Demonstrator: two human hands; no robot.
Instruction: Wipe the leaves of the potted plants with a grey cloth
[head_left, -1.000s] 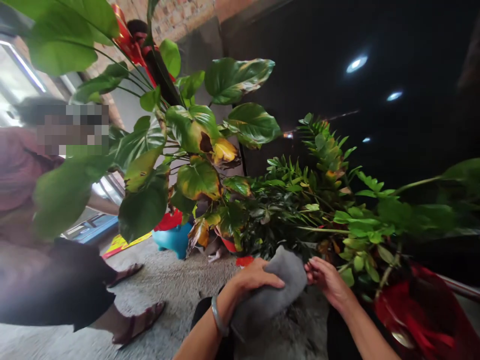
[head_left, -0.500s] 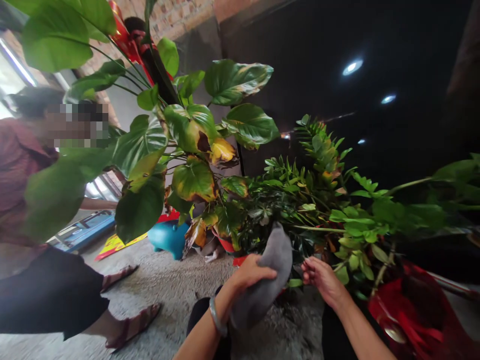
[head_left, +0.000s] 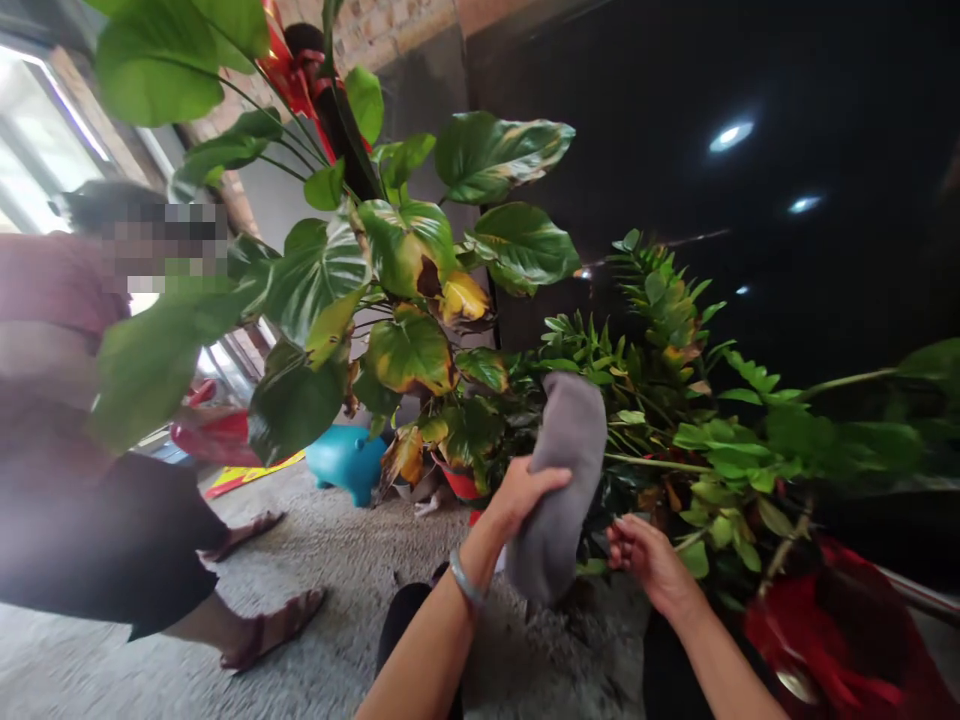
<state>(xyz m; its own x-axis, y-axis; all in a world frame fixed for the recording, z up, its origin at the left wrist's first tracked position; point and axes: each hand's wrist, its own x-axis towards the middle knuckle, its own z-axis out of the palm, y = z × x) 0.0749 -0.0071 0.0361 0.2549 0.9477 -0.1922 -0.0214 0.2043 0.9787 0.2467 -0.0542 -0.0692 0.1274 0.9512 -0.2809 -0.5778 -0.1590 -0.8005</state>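
In the lower middle of the head view, my left hand (head_left: 531,496) is closed on a grey cloth (head_left: 568,470). The cloth hangs in a long, soft shape above and below the fingers, in front of the dark foliage. To its right, my right hand (head_left: 651,562) has its fingers curled together near the low leaves; what they hold, if anything, I cannot make out. Beyond both hands grows a leafy green plant (head_left: 739,440) with thin stems. A taller plant (head_left: 411,350) with broad, partly yellowed leaves stands at the left of the cloth.
At the left, a person (head_left: 90,400) in sandals bends forward near a red object (head_left: 214,432). A blue animal-shaped stool (head_left: 346,465) stands on the rough concrete floor (head_left: 337,550). Red wrapping (head_left: 832,630) lies at the lower right, below a dark glossy panel (head_left: 675,110).
My left hand has raised the grey cloth, which now stands more upright. My right hand has barely moved. The person at the left now has a red object by the hand.
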